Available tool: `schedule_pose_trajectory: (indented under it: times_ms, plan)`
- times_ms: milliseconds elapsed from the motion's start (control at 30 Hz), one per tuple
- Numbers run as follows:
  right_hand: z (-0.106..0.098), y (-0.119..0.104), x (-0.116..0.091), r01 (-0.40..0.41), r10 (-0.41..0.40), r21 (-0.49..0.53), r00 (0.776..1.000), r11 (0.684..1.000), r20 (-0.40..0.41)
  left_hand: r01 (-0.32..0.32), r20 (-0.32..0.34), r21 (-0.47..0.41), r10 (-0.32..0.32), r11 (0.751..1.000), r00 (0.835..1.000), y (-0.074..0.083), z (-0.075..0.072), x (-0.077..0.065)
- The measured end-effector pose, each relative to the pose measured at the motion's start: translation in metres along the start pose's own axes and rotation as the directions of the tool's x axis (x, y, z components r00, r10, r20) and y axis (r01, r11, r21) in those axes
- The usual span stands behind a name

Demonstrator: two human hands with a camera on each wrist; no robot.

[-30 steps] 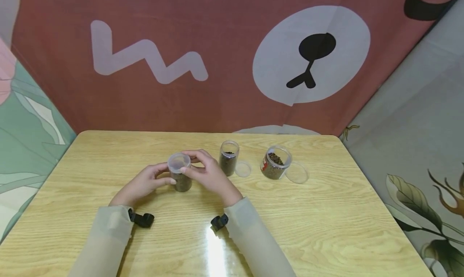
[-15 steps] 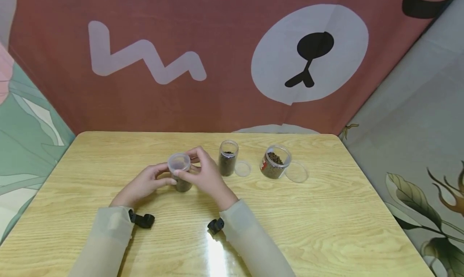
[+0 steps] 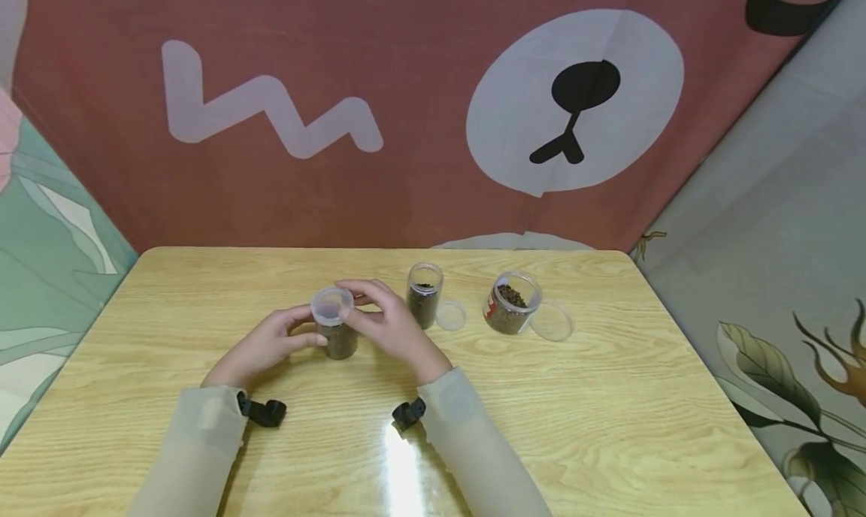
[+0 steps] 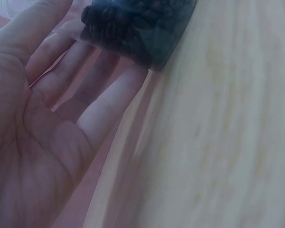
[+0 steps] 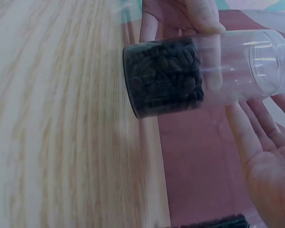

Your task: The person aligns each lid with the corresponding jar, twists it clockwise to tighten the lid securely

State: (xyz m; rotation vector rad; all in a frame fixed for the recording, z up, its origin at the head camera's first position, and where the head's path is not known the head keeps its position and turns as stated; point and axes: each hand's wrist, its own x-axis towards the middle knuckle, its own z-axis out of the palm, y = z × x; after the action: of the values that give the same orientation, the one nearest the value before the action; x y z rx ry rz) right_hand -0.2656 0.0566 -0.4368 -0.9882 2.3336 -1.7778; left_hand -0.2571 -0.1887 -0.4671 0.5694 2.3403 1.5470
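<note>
A clear jar of dark coffee beans (image 3: 338, 340) stands upright on the table, left of centre, capped by a translucent lid (image 3: 331, 300). The right wrist view shows the beans (image 5: 164, 76) filling roughly its lower half. My left hand (image 3: 274, 340) holds the jar from the left, thumb in front and fingers behind. In the left wrist view, the left fingers (image 4: 109, 102) reach around its base. My right hand (image 3: 392, 325) grips the lid's edge from the right, with the thumb at the near rim and the index finger behind.
To the right stands a tall uncapped jar (image 3: 422, 303) of dark contents, its round lid (image 3: 451, 315) lying beside it. Farther right is a wide uncapped jar (image 3: 507, 318) with brown bits and a clear lid (image 3: 552, 321) at its side. A patterned cloth (image 3: 271, 194) hangs behind the table.
My right hand has swung left around the lid, thumb moving across its front, then come back right. The left hand and the jar stay about where they were.
</note>
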Motion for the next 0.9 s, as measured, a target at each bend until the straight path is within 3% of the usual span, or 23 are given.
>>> schedule_pose_trajectory:
  times_ms: [400,667,900]
  plan:
    - [-0.002,-0.002,-0.002,-0.018,0.017,0.053,1.000,0.998,0.021,-0.037,-0.006,0.034,0.038,0.999,0.999,0.001,0.000,0.001]
    - [0.005,-0.007,0.002,-0.048,0.051,0.066,0.997,0.997,-0.057,-0.061,-0.003,0.039,0.061,0.997,0.998,-0.001,-0.002,0.004]
    - [0.010,-0.008,0.000,-0.063,0.065,0.024,0.993,0.998,-0.097,-0.024,0.004,0.011,0.024,1.000,1.000,-0.003,-0.002,0.001]
